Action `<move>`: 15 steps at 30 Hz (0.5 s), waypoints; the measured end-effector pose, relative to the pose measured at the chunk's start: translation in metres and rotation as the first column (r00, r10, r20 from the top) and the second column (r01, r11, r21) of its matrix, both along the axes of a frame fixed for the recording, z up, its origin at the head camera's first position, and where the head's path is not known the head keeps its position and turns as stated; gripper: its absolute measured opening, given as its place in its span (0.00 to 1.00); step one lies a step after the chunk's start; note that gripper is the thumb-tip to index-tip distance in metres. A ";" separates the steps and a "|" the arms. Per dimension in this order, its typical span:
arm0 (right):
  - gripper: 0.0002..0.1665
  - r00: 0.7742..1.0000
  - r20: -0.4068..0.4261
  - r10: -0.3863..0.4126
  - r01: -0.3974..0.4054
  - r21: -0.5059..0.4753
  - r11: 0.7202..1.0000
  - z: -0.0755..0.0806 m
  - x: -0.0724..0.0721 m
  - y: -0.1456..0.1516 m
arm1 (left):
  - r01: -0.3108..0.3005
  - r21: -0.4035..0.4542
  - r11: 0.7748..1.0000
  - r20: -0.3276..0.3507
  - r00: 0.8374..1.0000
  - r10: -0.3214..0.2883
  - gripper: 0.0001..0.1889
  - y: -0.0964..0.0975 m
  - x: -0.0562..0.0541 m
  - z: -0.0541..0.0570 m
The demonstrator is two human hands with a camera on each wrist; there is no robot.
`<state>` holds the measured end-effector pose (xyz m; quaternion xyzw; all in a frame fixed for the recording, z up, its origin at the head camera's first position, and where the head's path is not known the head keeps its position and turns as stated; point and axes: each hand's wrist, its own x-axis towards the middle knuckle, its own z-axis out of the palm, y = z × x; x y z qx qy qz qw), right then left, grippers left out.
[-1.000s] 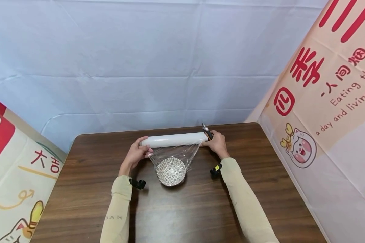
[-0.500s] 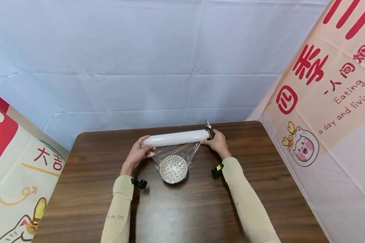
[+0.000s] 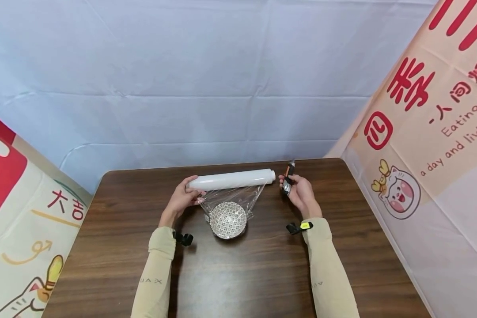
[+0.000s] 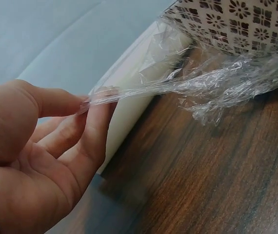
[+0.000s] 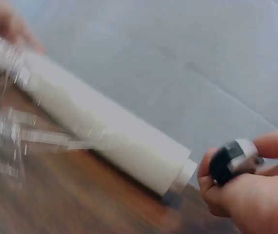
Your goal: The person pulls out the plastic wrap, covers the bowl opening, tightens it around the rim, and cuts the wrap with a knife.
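Note:
A white roll of cling film (image 3: 232, 179) lies across the far part of the table, with a clear sheet of cling film (image 3: 232, 196) stretched from it to a round bowl (image 3: 228, 220) with a brown-and-white pattern. At the roll's left end my left hand (image 3: 180, 197) pinches the gathered film between thumb and fingers, as the left wrist view shows. Right of the roll and apart from it, my right hand (image 3: 302, 194) holds a black-and-orange utility knife (image 3: 289, 171). The right wrist view is blurred; the knife's silver end (image 5: 244, 158) shows there.
The brown wooden table (image 3: 230, 274) ends at a back edge just beyond the roll. A pale cloth backdrop (image 3: 206, 88) hangs behind it. Printed banners stand at the left and right sides. Crumpled film (image 4: 217, 92) bunches beside the bowl.
My right hand has left the roll's right end and moved to the right with the utility knife, now turned palm inward. My left hand stays at the left end, pinching the film.

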<state>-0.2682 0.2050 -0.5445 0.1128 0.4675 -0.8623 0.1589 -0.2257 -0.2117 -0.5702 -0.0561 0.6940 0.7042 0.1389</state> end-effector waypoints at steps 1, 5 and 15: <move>0.33 1.000 -0.012 0.011 -0.011 -0.028 1.000 0.001 0.001 0.001 | -0.004 0.003 1.000 0.003 1.000 0.004 0.35 0.000 0.000 0.000; 0.32 0.997 -0.075 0.026 -0.027 -0.013 1.000 0.001 0.004 -0.002 | -0.010 -0.010 1.000 0.015 1.000 0.010 0.32 0.000 0.001 0.002; 0.34 0.961 -0.216 0.172 -0.220 -0.224 0.949 0.016 0.011 -0.018 | -0.010 0.020 1.000 0.029 1.000 0.009 0.32 0.000 0.001 0.002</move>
